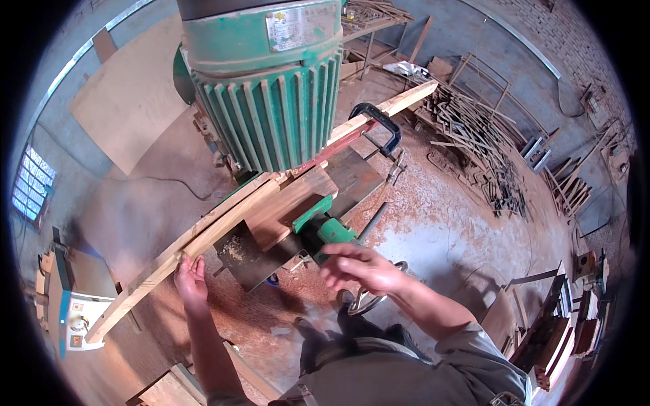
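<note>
A long pale wooden beam [145, 281] runs diagonally past the machine, with a shorter wooden bar [233, 218] lying along its near side. My left hand [192, 279] has its fingertips closed at the near-left end of the shorter bar. To the right, my right hand [362, 268] hovers with loosely bent, separated fingers and holds nothing. Close beyond it is a green clamp [328, 227] on the machine, its plate facing a wooden block [288, 206]. A metal handwheel [371, 298] sits partly under my right wrist. The large green ribbed motor [267, 101] hides the beam's middle.
A dark C-clamp [382, 128] grips the beam's far part. Sawdust covers the floor around the dark metal table [240, 260]. Scrap sticks [474, 135] lie heaped at the far right; a white-and-blue cabinet [84, 311] stands left, and stacked boards [558, 345] lie at right.
</note>
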Demonstrator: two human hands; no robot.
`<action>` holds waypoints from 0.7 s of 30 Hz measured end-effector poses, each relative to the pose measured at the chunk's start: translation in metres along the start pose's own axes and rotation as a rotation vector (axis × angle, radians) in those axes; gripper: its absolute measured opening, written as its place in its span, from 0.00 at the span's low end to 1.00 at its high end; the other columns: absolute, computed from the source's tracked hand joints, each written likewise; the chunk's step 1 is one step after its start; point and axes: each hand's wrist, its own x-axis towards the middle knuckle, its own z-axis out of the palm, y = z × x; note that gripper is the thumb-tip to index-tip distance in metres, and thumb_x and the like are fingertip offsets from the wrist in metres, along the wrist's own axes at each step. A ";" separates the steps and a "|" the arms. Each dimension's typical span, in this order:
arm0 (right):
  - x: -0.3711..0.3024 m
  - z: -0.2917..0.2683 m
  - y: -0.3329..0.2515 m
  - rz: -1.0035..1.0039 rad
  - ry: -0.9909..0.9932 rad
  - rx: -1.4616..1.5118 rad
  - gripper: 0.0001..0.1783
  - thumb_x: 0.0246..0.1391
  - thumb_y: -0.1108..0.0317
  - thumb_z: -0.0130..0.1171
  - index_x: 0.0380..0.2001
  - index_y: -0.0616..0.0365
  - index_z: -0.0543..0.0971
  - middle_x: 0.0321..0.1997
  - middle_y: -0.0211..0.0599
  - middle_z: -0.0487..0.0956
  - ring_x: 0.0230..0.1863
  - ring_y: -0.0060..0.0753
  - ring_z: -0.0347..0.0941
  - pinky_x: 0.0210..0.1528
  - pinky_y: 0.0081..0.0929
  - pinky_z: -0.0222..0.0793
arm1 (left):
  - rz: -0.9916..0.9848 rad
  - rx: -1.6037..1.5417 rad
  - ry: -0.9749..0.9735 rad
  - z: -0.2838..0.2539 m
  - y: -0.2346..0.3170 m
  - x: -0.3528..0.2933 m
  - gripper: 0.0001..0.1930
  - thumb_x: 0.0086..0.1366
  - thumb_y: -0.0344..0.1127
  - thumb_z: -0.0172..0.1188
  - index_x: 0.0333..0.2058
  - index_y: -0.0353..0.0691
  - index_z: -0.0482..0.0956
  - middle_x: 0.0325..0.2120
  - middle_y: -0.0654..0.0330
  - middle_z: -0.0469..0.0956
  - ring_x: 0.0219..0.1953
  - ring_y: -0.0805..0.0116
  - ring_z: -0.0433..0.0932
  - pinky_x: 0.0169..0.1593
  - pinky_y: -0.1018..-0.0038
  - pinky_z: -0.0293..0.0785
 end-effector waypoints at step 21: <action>-0.002 -0.158 0.008 -0.309 0.967 -0.255 0.21 0.57 0.57 0.52 0.47 0.62 0.68 0.45 0.41 0.73 0.42 0.33 0.71 0.42 0.33 0.70 | -0.092 0.009 0.141 0.037 -0.055 0.022 0.18 0.58 0.37 0.61 0.45 0.38 0.70 0.38 0.61 0.75 0.41 0.70 0.74 0.49 0.73 0.71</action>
